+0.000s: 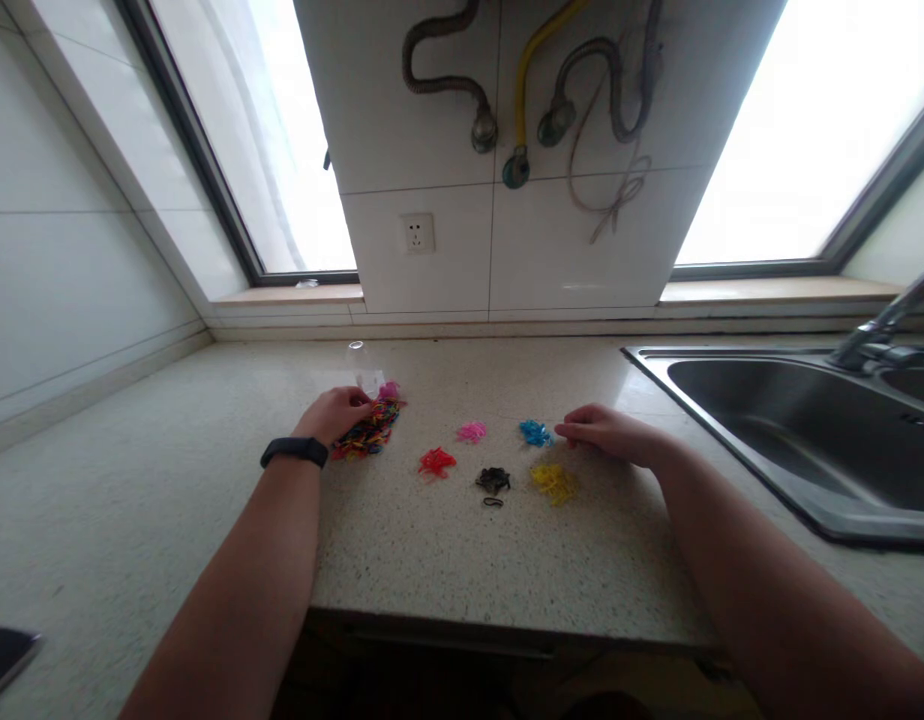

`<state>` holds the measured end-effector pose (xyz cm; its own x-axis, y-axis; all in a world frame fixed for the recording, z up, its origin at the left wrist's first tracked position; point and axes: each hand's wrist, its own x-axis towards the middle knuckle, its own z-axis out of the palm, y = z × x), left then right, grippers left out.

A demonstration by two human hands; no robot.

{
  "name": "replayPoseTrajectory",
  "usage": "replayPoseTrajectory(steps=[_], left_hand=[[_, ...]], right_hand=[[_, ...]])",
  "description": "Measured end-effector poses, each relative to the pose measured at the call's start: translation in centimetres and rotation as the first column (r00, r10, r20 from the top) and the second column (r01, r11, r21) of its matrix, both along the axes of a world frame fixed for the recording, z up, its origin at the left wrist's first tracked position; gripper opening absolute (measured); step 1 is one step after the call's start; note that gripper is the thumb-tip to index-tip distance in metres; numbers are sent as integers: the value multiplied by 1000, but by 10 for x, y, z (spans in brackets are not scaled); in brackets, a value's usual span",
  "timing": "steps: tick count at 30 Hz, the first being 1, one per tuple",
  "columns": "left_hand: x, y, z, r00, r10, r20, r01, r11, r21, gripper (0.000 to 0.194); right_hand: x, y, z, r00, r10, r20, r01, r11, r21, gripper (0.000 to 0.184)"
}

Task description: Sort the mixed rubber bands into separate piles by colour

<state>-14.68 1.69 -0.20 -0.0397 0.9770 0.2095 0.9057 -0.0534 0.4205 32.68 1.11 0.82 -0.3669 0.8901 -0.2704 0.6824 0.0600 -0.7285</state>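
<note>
My left hand [343,412], with a dark wristband, rests at the upper left of a heap of mixed-colour rubber bands [368,432]. Its fingers are closed at the heap's edge. A clear plastic container [366,372] lies just behind that hand. My right hand [601,432] is just right of a small pile of blue rubber bands [535,433], its fingertips pinched together; what they hold is too small to make out. Between the hands lie separate piles of pink [472,432], red [436,462], black [493,480] and yellow rubber bands [553,483].
A steel sink [777,440] with a faucet [882,335] is set into the speckled counter [424,560] on the right. A dark object [4,660] sits at the lower left edge. Hoses [529,70] and a socket [418,233] are on the back wall.
</note>
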Motion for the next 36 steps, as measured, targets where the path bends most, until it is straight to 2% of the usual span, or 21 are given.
replayPoseTrajectory(steps=[5,17,19,21,23,26,28,30,32,36], left_hand=[[1,-3,2,1000,-6,0,6,999,-51,28],[4,-3,3,996,26,80,-22,999,-48,29],[7,-3,6,989,18,147,-16,1000,-15,31],[11,-4,9,956,-19,293,7,999,43,32],[18,-6,12,862,-69,502,35,996,77,32],[31,-10,16,608,-91,789,105,994,33,31],[40,-14,19,430,-92,898,180,984,15,30],[47,-18,21,308,-104,946,239,971,29,28],[53,-20,21,235,-120,964,276,960,52,26],[62,-20,20,158,-147,976,340,936,86,24]], right_hand=[[1,2,-1,1000,-10,-3,10,1000,-5,51],[4,6,-6,998,-31,-46,30,999,-35,52],[4,6,-6,998,-39,-55,37,999,-39,52],[4,7,-6,996,-46,-75,43,998,-41,51],[5,8,-6,994,-51,-93,46,998,-50,50],[6,9,-7,992,-63,-106,57,996,-63,50],[6,9,-7,991,-69,-116,62,996,-62,50],[5,8,-6,990,-67,-122,61,997,-56,50],[5,7,-5,990,-68,-121,62,997,-49,50],[5,7,-4,990,-75,-117,70,996,-46,49]])
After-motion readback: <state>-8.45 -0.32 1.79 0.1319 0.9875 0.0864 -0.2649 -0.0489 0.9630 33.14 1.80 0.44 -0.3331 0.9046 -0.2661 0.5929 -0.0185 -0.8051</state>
